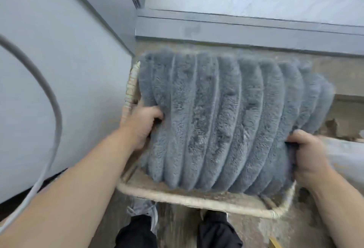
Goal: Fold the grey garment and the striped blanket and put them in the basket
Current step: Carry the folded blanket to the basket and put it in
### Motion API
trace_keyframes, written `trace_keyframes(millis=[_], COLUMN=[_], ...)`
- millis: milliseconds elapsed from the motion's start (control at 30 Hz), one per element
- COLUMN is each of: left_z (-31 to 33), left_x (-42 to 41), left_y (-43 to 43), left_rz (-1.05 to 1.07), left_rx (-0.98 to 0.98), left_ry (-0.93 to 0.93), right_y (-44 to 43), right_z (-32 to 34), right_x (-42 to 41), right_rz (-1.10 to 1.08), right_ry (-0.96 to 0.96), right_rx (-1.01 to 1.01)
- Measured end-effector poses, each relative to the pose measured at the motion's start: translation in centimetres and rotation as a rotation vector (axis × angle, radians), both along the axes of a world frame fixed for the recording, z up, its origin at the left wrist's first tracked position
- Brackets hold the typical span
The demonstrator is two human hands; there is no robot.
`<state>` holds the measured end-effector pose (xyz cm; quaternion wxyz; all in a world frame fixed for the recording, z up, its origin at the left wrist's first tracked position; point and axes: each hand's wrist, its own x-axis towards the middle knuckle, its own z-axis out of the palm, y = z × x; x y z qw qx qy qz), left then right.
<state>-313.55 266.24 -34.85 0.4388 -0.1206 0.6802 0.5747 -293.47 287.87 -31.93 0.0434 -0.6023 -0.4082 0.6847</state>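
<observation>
A folded, fluffy grey-blue striped blanket [220, 121] with raised ribs fills the middle of the view, held over a pale woven basket [197, 198] on the floor. My left hand [140, 124] grips the blanket's left edge, fingers curled into the pile. My right hand [307, 153] grips its right edge, thumb on top. The blanket covers most of the basket's opening; only the near rim and part of the left rim show. The grey garment is not visible; the basket's inside is hidden.
A grey wall or cabinet panel [59, 70] stands close on the left with a grey cable [57, 114] hanging along it. A grey skirting [236, 31] runs behind the basket. My feet [143, 214] stand right before the basket on the brown floor.
</observation>
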Motion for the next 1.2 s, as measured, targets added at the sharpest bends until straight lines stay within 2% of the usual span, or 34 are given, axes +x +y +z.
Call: trace_keyframes(millis=[100, 200, 300, 400, 500, 667, 767, 900, 1033, 1100, 1167, 1200], left_z=[-3.4, -5.6, -7.1, -9.3, -12.0, -14.3, -14.1, -11.6, -7.6, -5.8, -4.8, -4.6], left_x=[1.2, 1.3, 0.9, 0.3, 0.3, 0.7, 0.5, 1.2, 2.9, 4.6, 6.2, 6.7], left_y=[0.3, 0.2, 0.6, 1.0, 1.2, 1.6, 2.4, 2.5, 1.9, 1.8, 2.0, 2.2], left_rz=[-0.103, -0.154, -0.085, -0.029, 0.017, -0.152, -0.207, -0.251, -0.302, -0.381, -0.475, -0.492], left_rx=[-0.162, -0.259, -0.205, -0.138, -0.102, -0.324, -0.424, -0.552, -0.581, -0.666, -0.821, -0.892], left_ry=[0.01, 0.015, 0.003, 0.071, 0.104, 0.116, 0.113, 0.246, 0.43, 0.495, 0.424, 0.299], right_y=[-2.3, -3.5, -3.0, -2.7, -2.9, -3.1, -2.4, -2.1, -3.0, -4.1, -5.4, -6.1], right_z=[-4.5, -7.4, -9.6, -11.2, -12.7, -14.8, -14.9, -13.3, -10.9, -9.7, -8.7, -8.4], right_x=[1.2, 2.3, 2.2, 1.6, 0.9, 0.2, -0.1, -0.1, 0.4, 0.5, 0.2, 0.1], right_rz=[-0.001, 0.021, -0.022, -0.063, -0.024, 0.178, 0.237, 0.309, 0.315, 0.293, 0.272, 0.242], right_ry=[-0.167, -0.181, -0.193, -0.209, -0.285, -0.424, -0.468, -0.528, -0.645, -0.723, -0.798, -0.803], right_rx=[-0.077, -0.154, -0.063, -0.001, 0.08, 0.101, 0.095, 0.052, 0.176, 0.21, 0.158, 0.098])
